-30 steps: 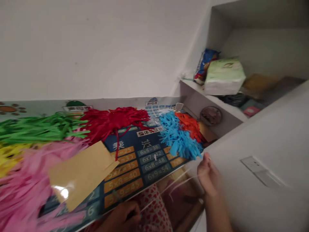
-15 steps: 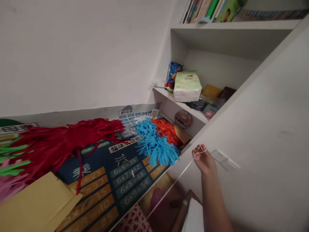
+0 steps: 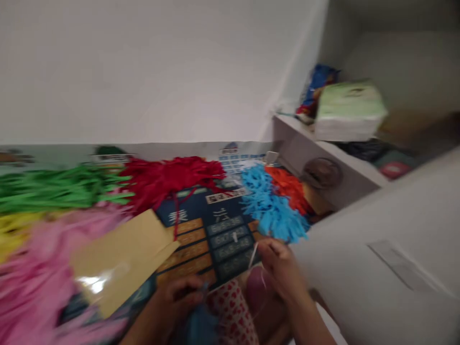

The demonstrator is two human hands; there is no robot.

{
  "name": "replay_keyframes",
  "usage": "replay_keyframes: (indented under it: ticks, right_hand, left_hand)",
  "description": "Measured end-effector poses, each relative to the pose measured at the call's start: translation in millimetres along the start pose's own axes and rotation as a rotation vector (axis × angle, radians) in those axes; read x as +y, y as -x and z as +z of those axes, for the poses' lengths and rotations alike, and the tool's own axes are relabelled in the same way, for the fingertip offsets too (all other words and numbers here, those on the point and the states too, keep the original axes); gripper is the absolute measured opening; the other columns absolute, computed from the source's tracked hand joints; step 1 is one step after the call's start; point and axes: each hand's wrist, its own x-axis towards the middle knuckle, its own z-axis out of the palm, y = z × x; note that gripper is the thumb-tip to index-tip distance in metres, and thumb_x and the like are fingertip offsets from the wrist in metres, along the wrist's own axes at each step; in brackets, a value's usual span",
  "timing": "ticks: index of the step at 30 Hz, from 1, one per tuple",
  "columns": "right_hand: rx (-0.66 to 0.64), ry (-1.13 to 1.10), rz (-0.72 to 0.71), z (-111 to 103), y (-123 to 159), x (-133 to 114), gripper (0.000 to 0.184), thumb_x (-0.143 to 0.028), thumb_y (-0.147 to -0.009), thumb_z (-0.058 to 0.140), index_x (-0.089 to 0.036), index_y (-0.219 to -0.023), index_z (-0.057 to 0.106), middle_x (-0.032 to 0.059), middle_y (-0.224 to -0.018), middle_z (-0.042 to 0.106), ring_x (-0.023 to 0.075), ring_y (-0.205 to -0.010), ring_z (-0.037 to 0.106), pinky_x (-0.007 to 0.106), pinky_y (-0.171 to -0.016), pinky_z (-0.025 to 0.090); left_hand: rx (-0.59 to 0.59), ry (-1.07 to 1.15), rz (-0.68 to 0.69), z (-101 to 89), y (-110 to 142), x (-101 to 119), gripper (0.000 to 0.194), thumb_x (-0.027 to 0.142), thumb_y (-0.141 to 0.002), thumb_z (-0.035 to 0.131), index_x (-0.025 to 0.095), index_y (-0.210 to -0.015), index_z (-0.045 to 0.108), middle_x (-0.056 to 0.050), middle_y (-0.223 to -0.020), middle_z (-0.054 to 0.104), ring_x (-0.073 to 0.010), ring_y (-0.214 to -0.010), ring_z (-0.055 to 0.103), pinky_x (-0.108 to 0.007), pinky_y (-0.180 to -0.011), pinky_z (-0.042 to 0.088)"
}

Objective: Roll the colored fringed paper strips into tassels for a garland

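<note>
My right hand [image 3: 282,268] is closed in a pinch on a thin white string [image 3: 253,255] near the table's front edge. A loop of the string hangs below the fingers. To its left, my left hand [image 3: 176,299] is closed on a blurred blue fringed bundle [image 3: 201,323] low in the view; its exact kind is hard to make out. Beyond the right hand lie a light blue paper-strip tassel [image 3: 273,211] and an orange-red one [image 3: 287,187]. A tan envelope-like sheet [image 3: 115,263] with a shiny patch lies left of my hands.
Red [image 3: 172,177], green [image 3: 61,187], yellow [image 3: 14,227] and pink strip bundles [image 3: 39,268] cover the table's left. A printed mat [image 3: 230,247] lies on the table. At right stand a white panel [image 3: 362,225] and a shelf [image 3: 323,148] holding a tissue pack [image 3: 350,112].
My right hand has come back left and down from its far-right reach with the string, which was taut. My left hand has come back into view with the blue bundle. The view swung right, then left.
</note>
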Motion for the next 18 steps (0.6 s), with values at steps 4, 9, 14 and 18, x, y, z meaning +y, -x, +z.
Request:
replay_keyframes:
  ticks: [4, 9, 14, 18]
  right_hand:
    - [-0.194, 0.185, -0.177, 62.1, 20.1, 4.6, 0.019, -0.035, -0.083, 0.063, -0.022, -0.075, 0.075, 0.002, -0.072, 0.071, 0.0178, -0.068, 0.065, 0.025, -0.061, 0.049]
    - [-0.211, 0.293, -0.434, 95.1, 23.9, 12.2, 0.019, -0.032, -0.087, 0.061, -0.024, -0.075, 0.074, -0.0009, -0.065, 0.069, 0.0148, -0.058, 0.064, 0.023, -0.055, 0.046]
    - [-0.188, 0.436, -0.591, 104.3, 22.8, 19.6, 0.022, -0.03, -0.09, 0.058, -0.023, -0.075, 0.072, -0.0003, -0.064, 0.068, 0.0148, -0.058, 0.063, 0.024, -0.058, 0.044]
    - [-0.185, 0.506, -0.649, 106.6, 25.5, 19.6, 0.025, -0.032, -0.092, 0.056, -0.022, -0.074, 0.071, -0.0003, -0.062, 0.066, 0.0144, -0.057, 0.061, 0.024, -0.058, 0.041]
  left_hand:
    - [0.164, 0.561, -0.173, -7.3, 4.6, 7.1, 0.041, 0.036, -0.05, 0.091, 0.015, -0.078, 0.07, -0.001, -0.067, 0.07, -0.0149, -0.061, 0.065, -0.025, -0.062, 0.05]
    - [0.207, 0.78, -0.1, -8.4, -1.6, 9.7, 0.038, 0.026, -0.047, 0.092, 0.013, -0.073, 0.069, -0.001, -0.06, 0.069, -0.0126, -0.054, 0.063, -0.022, -0.056, 0.047]
    - [0.194, 0.791, -0.087, -13.7, -4.8, 1.8, 0.036, 0.026, -0.052, 0.09, 0.013, -0.077, 0.068, -0.003, -0.067, 0.072, -0.0156, -0.06, 0.066, -0.024, -0.06, 0.048]
    - [0.195, 0.75, -0.04, -14.0, -6.6, -1.2, 0.032, 0.025, -0.055, 0.089, 0.016, -0.074, 0.064, 0.0, -0.066, 0.07, -0.0128, -0.056, 0.063, -0.021, -0.056, 0.046]
